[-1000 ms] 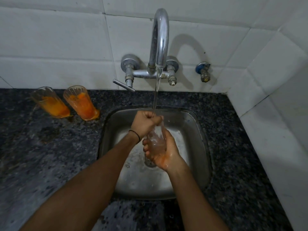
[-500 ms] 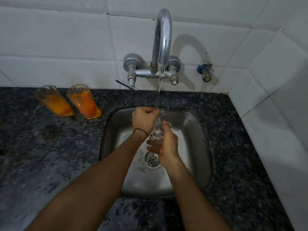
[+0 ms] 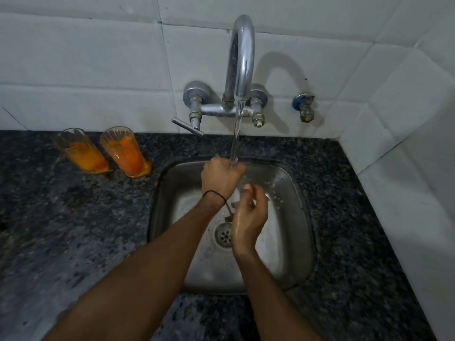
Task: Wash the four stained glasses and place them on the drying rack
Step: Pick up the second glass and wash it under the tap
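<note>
The clear drinking glass [image 3: 236, 196] shows only as a blurred pale sliver between the hands. The left hand [image 3: 221, 178] covers its top, and the right hand [image 3: 248, 219], wrapped round it, hides its side and base. The left hand's curled fingers face away, so whether they grip the rim cannot be told. The right hand also hides part of the round steel drain [image 3: 222, 233]. The bottom edge cuts off both forearms.

Domestic kitchen. Steel sink [image 3: 291, 254] set in dark speckled stone tabletop [image 3: 73, 230]; wall-mounted chrome tap [image 3: 242, 57], running; white wall tiles [image 3: 86, 57]; orange-stained glass [image 3: 82, 153] and second glass [image 3: 125, 152] by the wall.
</note>
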